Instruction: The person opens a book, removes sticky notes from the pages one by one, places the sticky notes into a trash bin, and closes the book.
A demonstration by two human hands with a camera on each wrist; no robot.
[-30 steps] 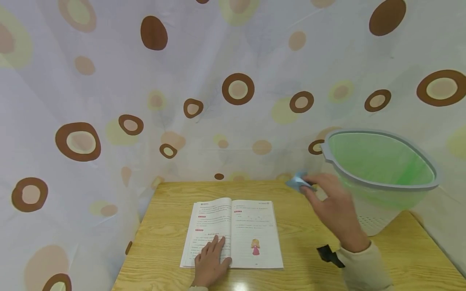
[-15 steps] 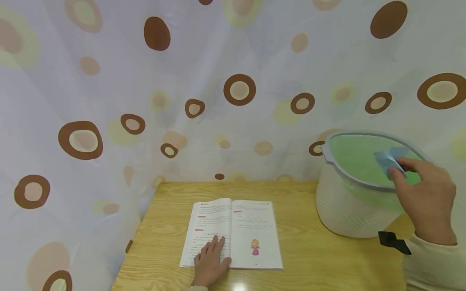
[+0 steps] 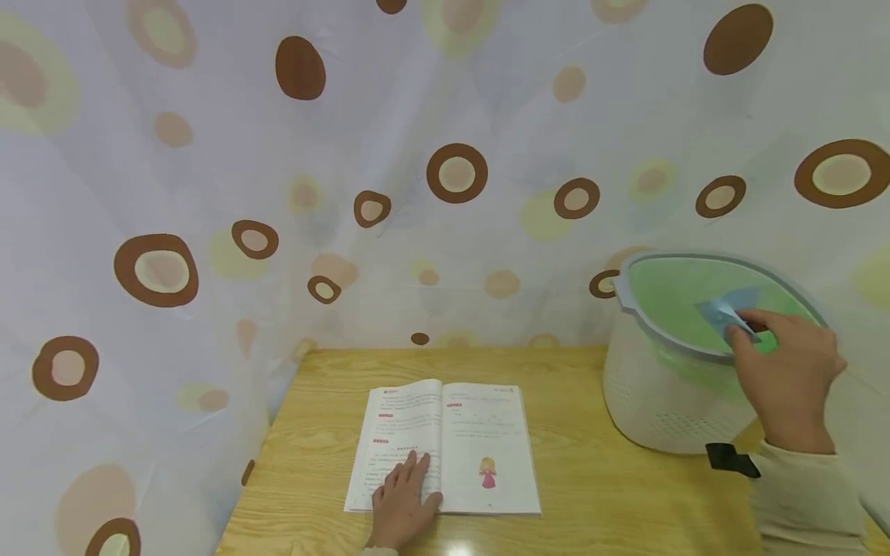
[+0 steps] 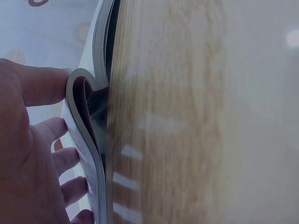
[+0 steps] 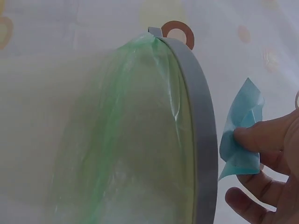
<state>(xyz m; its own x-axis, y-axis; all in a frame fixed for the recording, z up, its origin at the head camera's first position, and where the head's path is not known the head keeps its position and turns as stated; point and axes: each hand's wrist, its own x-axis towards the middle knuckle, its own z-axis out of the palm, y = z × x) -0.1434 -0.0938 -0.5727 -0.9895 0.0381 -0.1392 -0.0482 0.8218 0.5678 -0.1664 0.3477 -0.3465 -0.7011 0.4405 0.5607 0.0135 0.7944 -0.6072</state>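
An open book (image 3: 487,417) lies on the wooden table, with a small pink-dressed figure printed on its right page. On the lower left page rests my left hand (image 3: 403,502), its fingers spread near the fold. My right hand (image 3: 793,371) pinches a crumpled light-blue piece (image 5: 243,130), paper or thin film, between thumb and fingers. It is held above the white bin (image 3: 667,394), over the opening in the head view. A thin green bag (image 5: 117,140) lines that bin beneath its grey rim (image 5: 203,121).
The bin stands at the table's right, close to the spotted curtain (image 3: 501,239) behind. The wooden table top (image 3: 577,479) extends around the book. A black strap end (image 3: 733,461) sticks out by the right sleeve.
Over the second my right hand carried the blue piece rightward from above the table to over the bin, then drifted slightly back left. My left hand stayed on the book.
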